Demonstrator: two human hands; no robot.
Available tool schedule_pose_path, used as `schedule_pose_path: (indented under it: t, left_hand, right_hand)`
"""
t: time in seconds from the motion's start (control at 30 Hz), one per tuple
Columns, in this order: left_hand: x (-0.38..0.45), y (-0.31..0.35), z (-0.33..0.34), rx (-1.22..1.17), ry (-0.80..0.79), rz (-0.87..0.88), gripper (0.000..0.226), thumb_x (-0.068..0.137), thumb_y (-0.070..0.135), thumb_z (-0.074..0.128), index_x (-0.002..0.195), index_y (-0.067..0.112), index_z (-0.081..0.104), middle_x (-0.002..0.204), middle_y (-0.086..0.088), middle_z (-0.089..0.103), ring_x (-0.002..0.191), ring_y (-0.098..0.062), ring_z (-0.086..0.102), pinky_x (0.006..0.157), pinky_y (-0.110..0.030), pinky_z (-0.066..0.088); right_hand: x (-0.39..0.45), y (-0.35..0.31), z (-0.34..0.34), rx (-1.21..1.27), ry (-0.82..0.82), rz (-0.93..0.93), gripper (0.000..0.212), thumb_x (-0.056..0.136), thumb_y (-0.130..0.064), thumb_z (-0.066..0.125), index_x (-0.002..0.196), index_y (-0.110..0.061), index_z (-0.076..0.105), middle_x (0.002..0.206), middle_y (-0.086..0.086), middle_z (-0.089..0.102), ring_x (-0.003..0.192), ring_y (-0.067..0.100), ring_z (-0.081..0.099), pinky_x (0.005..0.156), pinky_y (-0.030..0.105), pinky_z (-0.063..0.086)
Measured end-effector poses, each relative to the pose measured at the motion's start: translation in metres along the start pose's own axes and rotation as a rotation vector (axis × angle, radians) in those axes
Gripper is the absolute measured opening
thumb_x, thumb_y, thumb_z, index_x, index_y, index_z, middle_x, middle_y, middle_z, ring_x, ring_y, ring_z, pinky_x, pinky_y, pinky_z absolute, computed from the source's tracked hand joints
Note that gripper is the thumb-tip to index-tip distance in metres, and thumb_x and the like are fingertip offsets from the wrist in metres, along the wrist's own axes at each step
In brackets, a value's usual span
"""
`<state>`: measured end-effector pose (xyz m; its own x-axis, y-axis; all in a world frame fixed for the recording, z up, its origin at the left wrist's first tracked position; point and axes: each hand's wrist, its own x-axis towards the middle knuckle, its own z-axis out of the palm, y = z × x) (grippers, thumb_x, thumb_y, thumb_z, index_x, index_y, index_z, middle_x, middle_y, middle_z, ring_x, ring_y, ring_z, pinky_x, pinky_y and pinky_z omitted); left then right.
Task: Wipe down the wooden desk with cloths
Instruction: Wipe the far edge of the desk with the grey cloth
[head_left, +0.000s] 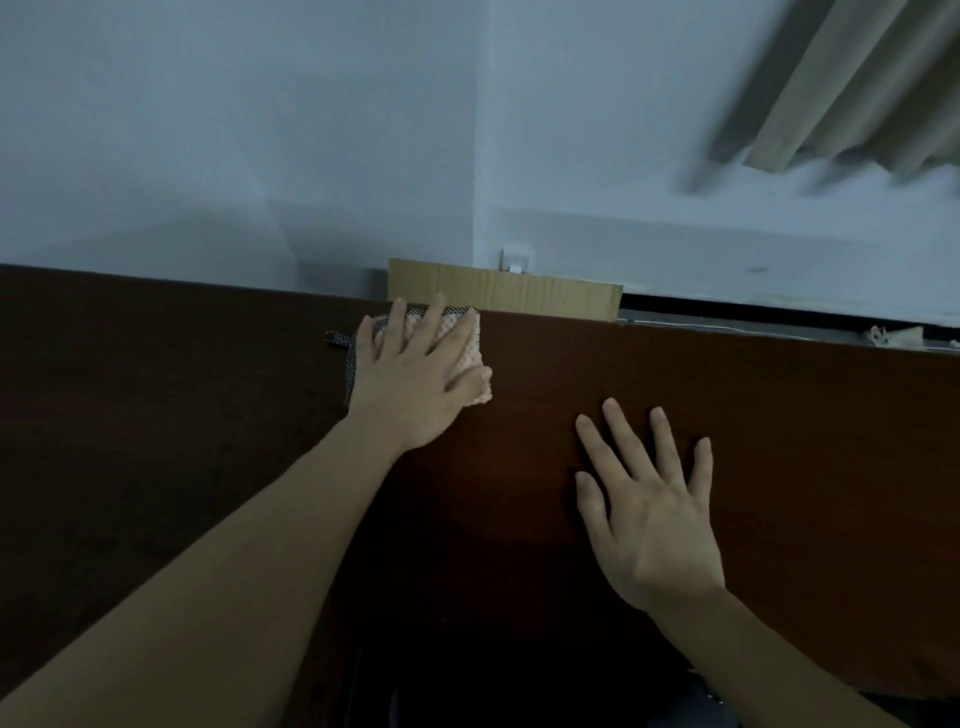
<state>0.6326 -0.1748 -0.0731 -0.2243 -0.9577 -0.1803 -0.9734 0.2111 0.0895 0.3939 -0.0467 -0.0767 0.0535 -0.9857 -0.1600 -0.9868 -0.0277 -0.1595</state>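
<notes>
The dark brown wooden desk (779, 415) fills the lower half of the view. A folded pink cloth (467, 343) with a dark dotted edge and loop lies near the desk's far edge. My left hand (415, 379) presses flat on the cloth, fingers spread and straight. To the right and nearer to me, my right hand (649, 514) lies flat on the bare wood, fingers spread, holding nothing.
A strip of brown cardboard (545, 293) stands behind the desk's far edge against the white wall, below a wall socket (516, 260). Beige curtains (857, 83) hang at the upper right. Small crumpled scraps (893, 335) lie beyond the desk at the far right.
</notes>
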Motion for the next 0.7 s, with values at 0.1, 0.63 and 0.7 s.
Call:
schedule_pose_path:
  t: [0.1, 0.63, 0.7]
  left_hand:
    - [-0.03, 0.005, 0.005, -0.005, -0.001, 0.064, 0.07, 0.097, 0.073, 0.007, 0.159, 0.045, -0.008, 0.169, 0.005, -0.015, 0.155, -0.033, -0.014, 0.122, -0.059, -0.01]
    - [-0.012, 0.011, 0.006, 0.015, -0.025, 0.019, 0.071, 0.096, 0.075, 0.011, 0.158, 0.048, -0.01, 0.169, 0.007, -0.016, 0.155, -0.031, -0.014, 0.121, -0.059, -0.01]
    - [-0.002, 0.012, 0.005, 0.009, -0.009, -0.019, 0.071, 0.095, 0.076, 0.011, 0.158, 0.048, -0.008, 0.169, 0.006, -0.016, 0.155, -0.032, -0.014, 0.121, -0.059, -0.01]
  right_hand:
    - [-0.001, -0.001, 0.0, -0.029, -0.003, 0.004, 0.063, 0.102, -0.056, 0.007, 0.159, -0.036, 0.023, 0.167, -0.007, 0.016, 0.155, 0.033, 0.007, 0.121, 0.066, 0.005]
    - [0.0, -0.002, -0.004, -0.011, -0.018, 0.002, 0.069, 0.097, -0.058, 0.001, 0.16, -0.038, 0.018, 0.169, -0.009, 0.007, 0.156, 0.032, -0.003, 0.121, 0.064, -0.005]
    - [-0.001, -0.004, -0.004, 0.005, -0.014, 0.003, 0.071, 0.095, -0.06, -0.003, 0.161, -0.039, 0.014, 0.169, -0.01, 0.003, 0.156, 0.031, -0.008, 0.121, 0.063, -0.008]
